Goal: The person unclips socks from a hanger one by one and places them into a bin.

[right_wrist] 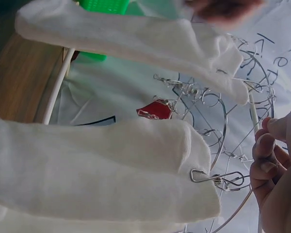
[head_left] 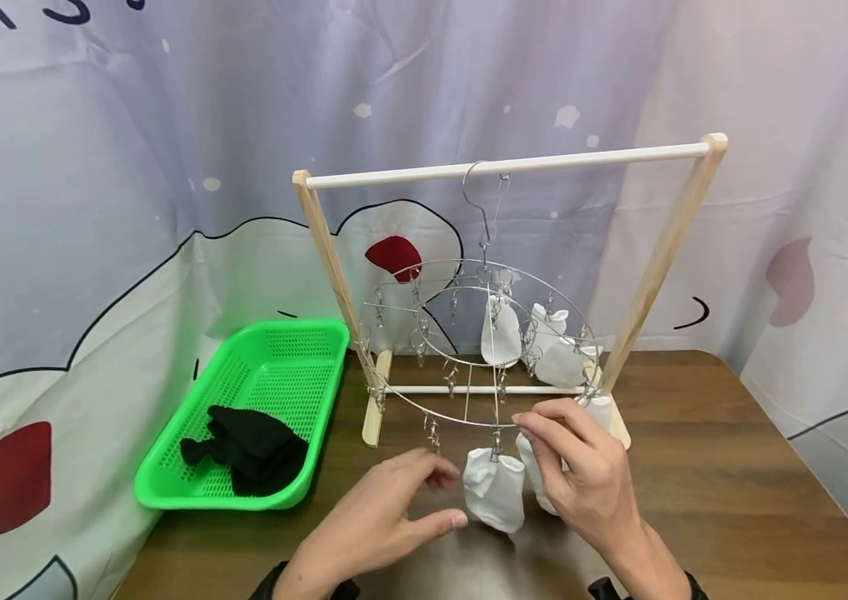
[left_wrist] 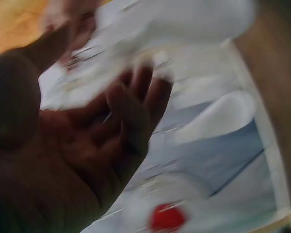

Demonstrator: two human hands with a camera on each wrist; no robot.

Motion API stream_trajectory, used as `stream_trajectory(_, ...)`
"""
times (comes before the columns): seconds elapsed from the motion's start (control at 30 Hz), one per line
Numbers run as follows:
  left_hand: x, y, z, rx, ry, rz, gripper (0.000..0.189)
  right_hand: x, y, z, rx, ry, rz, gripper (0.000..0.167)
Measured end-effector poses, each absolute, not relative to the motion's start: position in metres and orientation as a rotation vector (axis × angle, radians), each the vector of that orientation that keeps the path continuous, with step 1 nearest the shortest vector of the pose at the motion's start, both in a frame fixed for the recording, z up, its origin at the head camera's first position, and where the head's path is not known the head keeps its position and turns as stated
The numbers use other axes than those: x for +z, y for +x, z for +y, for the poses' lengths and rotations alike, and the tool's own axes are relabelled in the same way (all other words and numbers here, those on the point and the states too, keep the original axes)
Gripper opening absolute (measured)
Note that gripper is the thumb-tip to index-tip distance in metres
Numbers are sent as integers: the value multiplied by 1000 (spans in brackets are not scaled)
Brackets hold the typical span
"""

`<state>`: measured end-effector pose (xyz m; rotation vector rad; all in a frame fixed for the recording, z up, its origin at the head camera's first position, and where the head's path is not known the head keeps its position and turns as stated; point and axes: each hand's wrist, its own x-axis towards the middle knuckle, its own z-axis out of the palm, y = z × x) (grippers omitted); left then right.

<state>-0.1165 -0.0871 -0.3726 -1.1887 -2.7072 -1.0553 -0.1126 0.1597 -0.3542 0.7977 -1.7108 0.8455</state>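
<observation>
A round wire clip hanger (head_left: 424, 410) with metal clips hangs by its hook from a rack bar. Several white socks hang clipped along its right and front; the front white sock (head_left: 495, 500) is close to both hands. My right hand (head_left: 589, 467) pinches the hanger's outer wire rim, thumb and fingertips together, above the clipped sock (right_wrist: 102, 170) in the right wrist view. Just left of the front sock, my left hand (head_left: 386, 512) has its thumb and fingers spread apart, holding nothing. The left wrist view is blurred and shows the palm (left_wrist: 63, 170) with loosely bent fingers.
The rack has a white top bar (head_left: 581, 160) and wooden legs (head_left: 660, 262) on a brown table (head_left: 739, 467). At the left stands a green plastic basket (head_left: 289, 333) with a bundle of black cloth (head_left: 255, 450) in it. A patterned curtain (head_left: 169, 125) hangs behind.
</observation>
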Motion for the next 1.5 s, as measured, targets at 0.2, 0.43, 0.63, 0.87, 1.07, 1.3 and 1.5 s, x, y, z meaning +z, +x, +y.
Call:
stream_trajectory(0.2, -411, -131, -65, -1417, -1137, -2652, 52, -355, -111, 155, 850, 842, -1708, 16)
stream_trajectory(0.43, -415, -126, -49, -1668, -1182, -2408, 10, -355, -108, 150, 855, 857, -1726, 20)
stream_trajectory(0.63, -414, -122, -48, -1685, -1103, -2425, 6, -352, -106, 148, 856, 851, -1745, 21)
stream_trajectory(0.87, -416, -120, -47, -1689, -1069, -2407, 13, -352, -103, 150, 968, 748, -1710, 20)
stream_trajectory(1.07, -405, -114, -45, -1679, -1073, -2387, 11, -359, -103, 149, 1005, 740, -1785, 20)
stream_trajectory(1.3, -405, -113, -43, -1665, -1132, -2367, 11, -365, -103, 134, 1144, 871, -1848, 35)
stream_trajectory(1.5, -417, -118, -42, -1640, -1155, -2364, 12, -364, -102, 128, 1301, 881, -1798, 36)
